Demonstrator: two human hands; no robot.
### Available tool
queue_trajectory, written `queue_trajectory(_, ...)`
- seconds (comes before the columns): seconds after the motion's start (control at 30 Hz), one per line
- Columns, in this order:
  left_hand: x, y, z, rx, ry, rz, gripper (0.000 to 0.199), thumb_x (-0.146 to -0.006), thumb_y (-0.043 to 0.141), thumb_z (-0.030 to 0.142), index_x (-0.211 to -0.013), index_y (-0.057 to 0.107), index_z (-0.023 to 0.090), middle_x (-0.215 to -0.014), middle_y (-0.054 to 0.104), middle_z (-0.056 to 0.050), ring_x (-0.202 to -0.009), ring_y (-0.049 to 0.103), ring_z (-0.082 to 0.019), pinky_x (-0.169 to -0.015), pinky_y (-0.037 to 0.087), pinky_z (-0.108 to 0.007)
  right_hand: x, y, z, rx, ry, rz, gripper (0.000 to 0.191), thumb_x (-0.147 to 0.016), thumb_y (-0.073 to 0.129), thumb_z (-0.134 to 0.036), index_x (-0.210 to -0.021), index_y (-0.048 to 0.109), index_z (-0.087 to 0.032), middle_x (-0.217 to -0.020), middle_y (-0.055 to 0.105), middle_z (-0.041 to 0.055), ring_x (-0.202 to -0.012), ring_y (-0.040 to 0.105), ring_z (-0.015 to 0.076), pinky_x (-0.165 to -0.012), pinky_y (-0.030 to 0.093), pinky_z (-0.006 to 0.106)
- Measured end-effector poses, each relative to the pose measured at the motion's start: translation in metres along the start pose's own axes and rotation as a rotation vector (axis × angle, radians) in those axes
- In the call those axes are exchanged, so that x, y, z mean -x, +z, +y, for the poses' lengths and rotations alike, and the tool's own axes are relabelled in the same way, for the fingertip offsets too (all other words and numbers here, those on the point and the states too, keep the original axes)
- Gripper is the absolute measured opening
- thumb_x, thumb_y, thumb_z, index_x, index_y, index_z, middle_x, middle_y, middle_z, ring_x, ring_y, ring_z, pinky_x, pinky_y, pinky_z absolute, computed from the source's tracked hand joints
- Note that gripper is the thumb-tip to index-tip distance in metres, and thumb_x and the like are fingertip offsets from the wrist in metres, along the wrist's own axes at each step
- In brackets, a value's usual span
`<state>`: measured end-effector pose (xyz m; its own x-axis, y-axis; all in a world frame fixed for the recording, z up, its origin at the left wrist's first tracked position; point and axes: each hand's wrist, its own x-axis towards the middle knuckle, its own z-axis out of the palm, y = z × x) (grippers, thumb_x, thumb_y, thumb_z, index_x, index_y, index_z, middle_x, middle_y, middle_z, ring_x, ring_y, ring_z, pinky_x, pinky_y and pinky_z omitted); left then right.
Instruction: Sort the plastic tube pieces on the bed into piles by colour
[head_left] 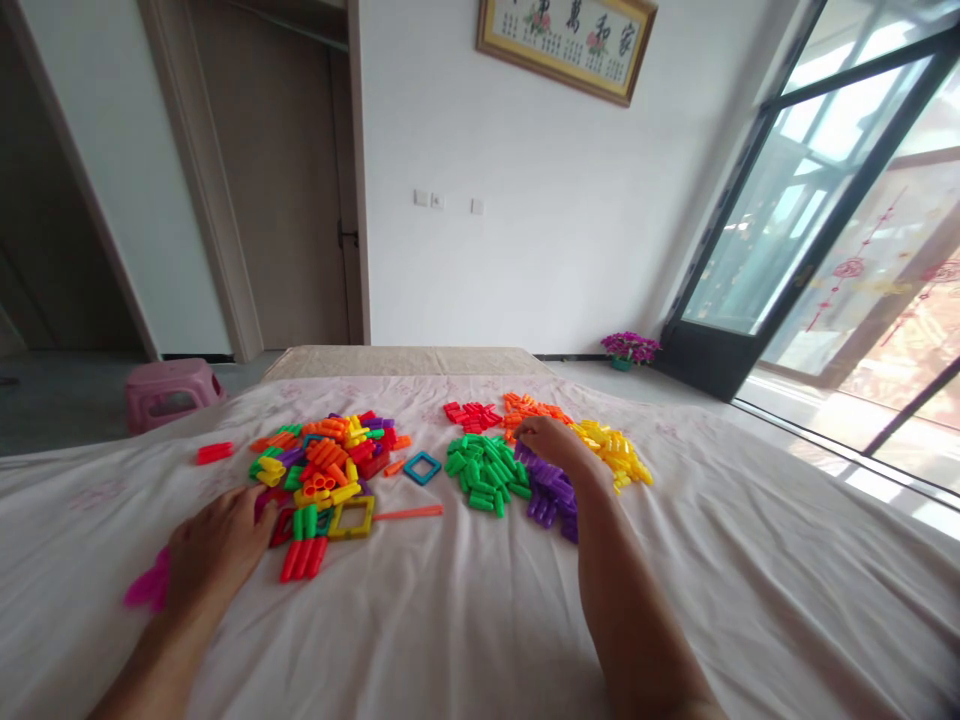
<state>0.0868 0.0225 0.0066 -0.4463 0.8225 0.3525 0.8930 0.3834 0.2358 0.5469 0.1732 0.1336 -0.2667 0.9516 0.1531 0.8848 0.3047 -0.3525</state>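
Note:
My left hand (221, 540) lies low at the near left side of a mixed pile of coloured plastic pieces (326, 455). Its fingers are loosely bent and apart, close to a dark pink piece at the pile's edge; no held piece shows. A magenta piece (150, 583) pokes out beside that wrist. Reaching forward, my right hand (546, 440) is over the far end of the purple pieces (551, 490), next to the orange pieces (532, 408). Its fingers are bent together and point down; whatever they may hold is hidden. Green pieces (484, 470) lie left of the purple ones.
Yellow pieces (615, 452) lie right of my right wrist, red pieces (471, 415) beyond the green. A blue square frame (422, 467), a yellow square frame (351, 518) and an orange stick (411, 512) are on the wrinkled cloth (450, 620). A pink stool (172, 390) stands at left.

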Motion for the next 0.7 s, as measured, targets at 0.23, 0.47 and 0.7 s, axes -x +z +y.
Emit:
queue_trajectory(0.23, 0.004, -0.008, 0.008, -0.062, 0.015, 0.003, 0.048, -0.096, 0.036, 0.039, -0.122, 0.068, 0.014, -0.121, 0.072, -0.018, -0.111, 0.066, -0.033, -0.094, 0.045, -0.047, 0.01, -0.019, -0.01, 0.232, 0.134, 0.043, 0.026, -0.092, 0.051, -0.017, -0.087, 0.077, -0.02, -0.093, 0.076, 0.011, -0.087, 0.07, 0.0239, -0.075, 0.045, 0.031)
queue_trajectory(0.47, 0.003, -0.011, 0.012, -0.082, -0.007, -0.007, 0.048, -0.095, 0.038, 0.044, -0.122, 0.068, 0.018, -0.129, 0.07, -0.014, -0.115, 0.065, -0.031, -0.096, 0.046, -0.043, 0.025, 0.061, -0.113, -0.105, -0.57, -0.061, 0.032, -0.092, 0.053, -0.011, -0.111, 0.075, -0.024, -0.111, 0.075, 0.0066, -0.103, 0.068, 0.0211, -0.093, 0.047, 0.03)
queue_trajectory(0.7, 0.002, -0.008, 0.013, -0.056, 0.04, -0.006, 0.056, -0.092, 0.044, 0.056, -0.125, 0.067, 0.018, -0.133, 0.069, -0.013, -0.12, 0.064, -0.031, -0.101, 0.045, -0.04, 0.036, 0.144, -0.177, -0.195, -0.83, -0.104, 0.041, -0.097, 0.054, -0.017, -0.137, 0.058, -0.021, -0.134, 0.065, 0.0094, -0.119, 0.061, 0.0224, -0.104, 0.048, 0.036)
